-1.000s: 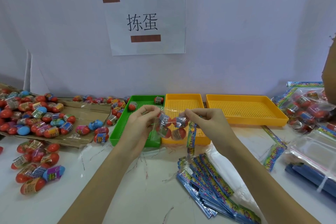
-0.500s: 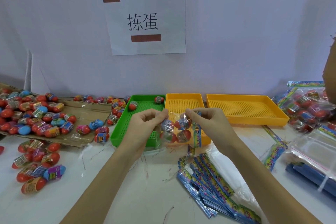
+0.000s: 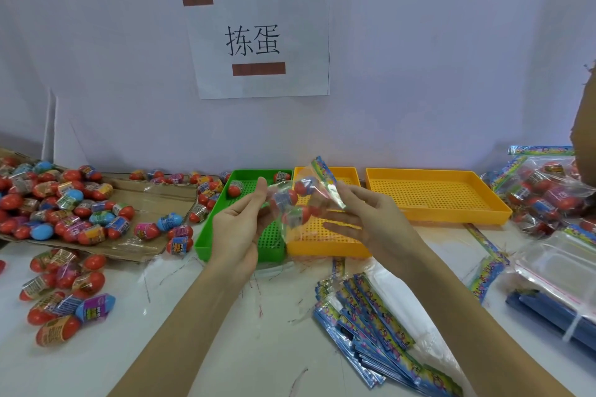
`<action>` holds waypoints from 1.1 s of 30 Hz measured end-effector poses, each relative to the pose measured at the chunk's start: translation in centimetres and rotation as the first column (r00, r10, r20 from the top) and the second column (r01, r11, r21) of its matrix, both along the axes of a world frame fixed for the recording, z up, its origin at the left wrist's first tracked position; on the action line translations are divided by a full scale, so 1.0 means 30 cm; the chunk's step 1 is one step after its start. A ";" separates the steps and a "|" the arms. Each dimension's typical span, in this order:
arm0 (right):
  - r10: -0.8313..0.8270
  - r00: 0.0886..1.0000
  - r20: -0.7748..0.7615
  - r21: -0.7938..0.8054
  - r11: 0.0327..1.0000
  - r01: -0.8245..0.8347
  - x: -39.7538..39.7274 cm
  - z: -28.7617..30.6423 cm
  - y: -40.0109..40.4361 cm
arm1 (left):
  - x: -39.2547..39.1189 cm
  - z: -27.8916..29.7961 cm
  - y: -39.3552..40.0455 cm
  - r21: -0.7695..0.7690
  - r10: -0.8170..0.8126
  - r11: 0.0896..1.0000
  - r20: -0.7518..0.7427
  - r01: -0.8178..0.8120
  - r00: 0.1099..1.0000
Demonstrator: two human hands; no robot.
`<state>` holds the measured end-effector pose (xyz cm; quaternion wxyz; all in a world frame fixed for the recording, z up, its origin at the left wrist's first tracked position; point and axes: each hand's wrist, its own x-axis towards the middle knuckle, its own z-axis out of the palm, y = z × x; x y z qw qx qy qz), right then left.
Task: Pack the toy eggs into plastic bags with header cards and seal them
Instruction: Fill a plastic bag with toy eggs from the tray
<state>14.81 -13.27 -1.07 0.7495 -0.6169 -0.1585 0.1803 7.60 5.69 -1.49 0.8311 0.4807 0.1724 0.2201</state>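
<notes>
Green tray (image 3: 206, 235) — red eggs (image 3: 292, 198).

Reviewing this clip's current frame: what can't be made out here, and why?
Head view only:
- Filled bag: motion-blurred, so egg count and seal state are unreadable.
- Hands: whether the left hand or right hand actually grips the bag is unclear.
- Packed bags: cut off by the right edge and a brown object.
- Egg pile: cut off by the left edge.

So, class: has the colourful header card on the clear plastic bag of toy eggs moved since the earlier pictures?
Yes. The colourful header card has swung up from hanging below the hands to above them, over the small orange tray.
</notes>
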 end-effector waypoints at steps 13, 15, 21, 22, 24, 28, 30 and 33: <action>0.199 0.979 0.050 -0.076 0.978 -0.195 -0.025 0.006 0.013 | -0.005 0.009 -0.013 0.367 -0.260 0.889 -0.085 0.273 0.962; 0.133 0.990 -0.043 0.037 0.991 -0.132 -0.028 0.016 0.028 | -0.002 0.008 -0.008 0.292 -0.123 0.948 -0.037 0.129 0.992; -0.096 0.991 0.098 0.084 0.993 0.088 -0.031 -0.002 0.019 | 0.004 0.008 0.013 0.269 -0.058 0.961 -0.047 0.068 0.997; -0.117 0.988 0.099 0.072 0.991 0.110 -0.030 -0.006 0.020 | 0.003 0.011 0.013 0.283 -0.095 0.953 -0.058 0.108 0.994; -0.135 0.987 0.091 0.035 0.991 0.132 -0.028 -0.007 0.018 | -0.002 0.014 0.012 0.387 -0.106 0.914 -0.069 0.124 0.992; -0.132 0.989 0.065 0.033 0.991 0.130 -0.025 0.003 0.011 | -0.016 0.013 0.009 0.685 -0.016 0.729 0.012 0.003 1.000; -0.163 0.985 0.049 0.052 0.986 0.160 -0.028 0.007 0.014 | -0.015 0.017 0.011 0.739 -0.019 0.673 0.045 -0.021 0.999; -0.191 0.980 0.060 0.049 0.981 0.188 -0.028 0.011 0.013 | -0.013 0.013 0.008 0.801 -0.027 0.596 0.080 -0.048 0.996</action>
